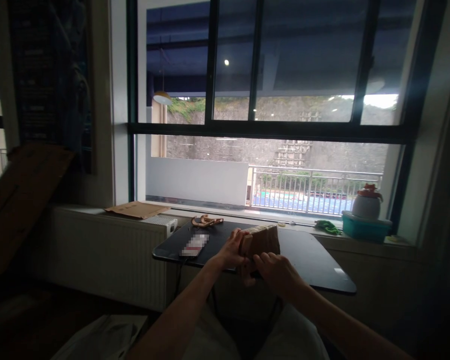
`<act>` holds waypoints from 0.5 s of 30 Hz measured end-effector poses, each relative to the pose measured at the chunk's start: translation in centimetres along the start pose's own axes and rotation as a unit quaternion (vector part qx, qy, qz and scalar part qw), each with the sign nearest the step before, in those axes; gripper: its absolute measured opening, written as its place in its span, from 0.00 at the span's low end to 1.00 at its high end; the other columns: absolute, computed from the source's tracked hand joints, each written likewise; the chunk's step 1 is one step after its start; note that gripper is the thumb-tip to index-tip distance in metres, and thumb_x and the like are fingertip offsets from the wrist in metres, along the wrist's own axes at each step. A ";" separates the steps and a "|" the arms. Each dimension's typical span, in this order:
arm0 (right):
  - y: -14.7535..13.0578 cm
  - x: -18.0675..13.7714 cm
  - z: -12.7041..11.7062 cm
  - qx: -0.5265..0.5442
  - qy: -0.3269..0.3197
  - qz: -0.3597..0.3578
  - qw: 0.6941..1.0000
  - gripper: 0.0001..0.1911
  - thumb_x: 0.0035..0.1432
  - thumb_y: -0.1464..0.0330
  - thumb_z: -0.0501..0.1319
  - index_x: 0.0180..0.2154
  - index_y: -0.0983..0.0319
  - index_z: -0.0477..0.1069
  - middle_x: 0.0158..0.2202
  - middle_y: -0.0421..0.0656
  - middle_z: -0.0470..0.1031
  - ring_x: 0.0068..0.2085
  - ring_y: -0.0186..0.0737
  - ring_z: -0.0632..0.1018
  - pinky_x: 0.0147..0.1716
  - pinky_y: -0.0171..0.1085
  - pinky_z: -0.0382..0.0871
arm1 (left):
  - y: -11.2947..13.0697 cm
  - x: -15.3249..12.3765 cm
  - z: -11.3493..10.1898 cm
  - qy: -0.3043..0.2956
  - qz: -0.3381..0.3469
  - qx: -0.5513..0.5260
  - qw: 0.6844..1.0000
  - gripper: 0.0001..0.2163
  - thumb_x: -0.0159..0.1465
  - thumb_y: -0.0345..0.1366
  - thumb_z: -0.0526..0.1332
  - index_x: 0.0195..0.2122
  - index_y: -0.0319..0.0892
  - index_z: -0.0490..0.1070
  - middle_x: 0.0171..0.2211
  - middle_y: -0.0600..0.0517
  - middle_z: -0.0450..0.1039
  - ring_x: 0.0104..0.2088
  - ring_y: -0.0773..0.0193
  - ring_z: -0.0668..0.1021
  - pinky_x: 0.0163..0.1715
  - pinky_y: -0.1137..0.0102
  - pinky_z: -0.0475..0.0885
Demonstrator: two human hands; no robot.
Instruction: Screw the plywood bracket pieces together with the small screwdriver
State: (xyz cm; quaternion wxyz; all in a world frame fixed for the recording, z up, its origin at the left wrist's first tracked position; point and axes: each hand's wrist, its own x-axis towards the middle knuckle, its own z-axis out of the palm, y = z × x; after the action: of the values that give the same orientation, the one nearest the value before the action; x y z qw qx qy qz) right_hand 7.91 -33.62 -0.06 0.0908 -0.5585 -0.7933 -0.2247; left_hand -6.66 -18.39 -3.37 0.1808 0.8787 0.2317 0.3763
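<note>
In the head view, a brown, boxy piece that looks like cardboard [261, 240] is held between my hands over the near edge of the dark table [307, 257]. My left hand [233, 249] is closed around its left side. Curled fingers of my right hand [275, 267] grip its lower front edge. Its pale upper edge is in view, while the underside is hidden by my hands. On the table behind it lie curved tan pieces [207, 221]. To the left is a blurred-out flat object [194, 245] with a dark cable hanging near it.
A flat brown cardboard sheet [138, 209] lies above the radiator [108, 255]. Larger cardboard [22, 200] leans at the left. On the right of the windowsill are a green cloth [327, 227] and a teal box [365, 227] bearing a white container [366, 205]. Behind the table stands the window.
</note>
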 end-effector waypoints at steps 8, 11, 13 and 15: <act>-0.5 -0.6 1.9 0.078 0.023 0.166 0.983 0.15 0.67 0.67 0.45 0.45 0.59 0.68 0.39 0.41 0.79 0.39 0.36 0.79 0.33 0.32 0.64 | -0.4 -0.2 0.5 -0.002 -0.011 0.012 1.000 0.40 0.41 0.28 0.70 0.56 0.48 0.56 0.57 0.46 0.47 0.58 0.45 0.58 0.57 0.54 0.59; -0.3 -0.7 1.7 0.088 0.016 0.174 0.981 0.14 0.67 0.66 0.46 0.44 0.58 0.68 0.36 0.40 0.79 0.37 0.37 0.79 0.29 0.32 0.63 | -0.2 -0.2 0.4 -0.007 -0.006 0.014 1.000 0.40 0.40 0.27 0.69 0.56 0.47 0.56 0.57 0.47 0.48 0.58 0.47 0.59 0.57 0.56 0.60; -0.4 -0.7 1.1 0.082 0.013 0.156 0.984 0.11 0.65 0.66 0.49 0.44 0.58 0.68 0.36 0.40 0.79 0.36 0.37 0.79 0.28 0.33 0.62 | 0.0 -0.1 0.3 -0.010 -0.006 0.014 1.000 0.40 0.40 0.27 0.69 0.56 0.47 0.56 0.56 0.47 0.50 0.57 0.47 0.60 0.57 0.56 0.60; -0.5 -0.6 0.5 0.065 0.013 0.125 0.990 0.10 0.64 0.69 0.51 0.46 0.59 0.67 0.37 0.41 0.78 0.35 0.38 0.79 0.27 0.33 0.61 | 0.0 -0.1 0.1 -0.012 -0.009 0.013 1.000 0.41 0.40 0.28 0.70 0.56 0.47 0.55 0.56 0.46 0.50 0.58 0.47 0.60 0.57 0.55 0.60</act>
State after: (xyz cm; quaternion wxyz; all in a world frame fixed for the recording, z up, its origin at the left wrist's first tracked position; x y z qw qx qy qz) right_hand 7.71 -34.04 -0.83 0.1641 -0.6431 -0.7291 -0.1671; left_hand -6.63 -18.50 -3.48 0.1752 0.8834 0.2425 0.3607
